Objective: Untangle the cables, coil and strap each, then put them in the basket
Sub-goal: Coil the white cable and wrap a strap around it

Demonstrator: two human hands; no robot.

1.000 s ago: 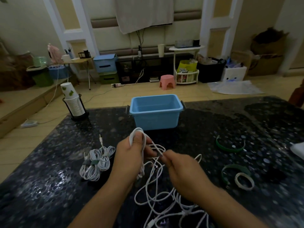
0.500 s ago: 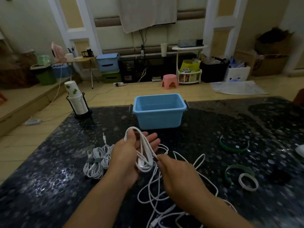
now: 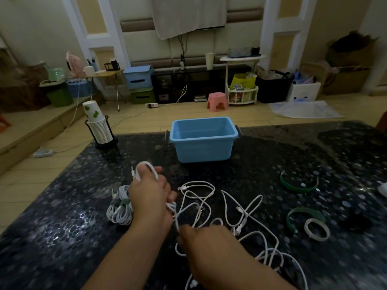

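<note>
On the dark speckled table (image 3: 62,237) we grip loops of white cable (image 3: 146,166) in our left hand (image 3: 149,197), fingers curled round them. Our right hand (image 3: 207,245) pinches a strand of the loose tangle (image 3: 247,216). Beyond stands the blue basket (image 3: 203,147); left lies 1 strapped coil (image 3: 120,208), right 3 straps (image 3: 299,185)

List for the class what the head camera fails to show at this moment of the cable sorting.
- Right hand: motion blur and its own back hide the fingers, so its grip on the loose cables is unclear.
- Left hand: its back hides how many loops of the white cable it holds.
- Basket: the near wall hides its floor.
- Loose cables: the bottom edge cuts them off.
- White object: cut by the right edge.
</note>
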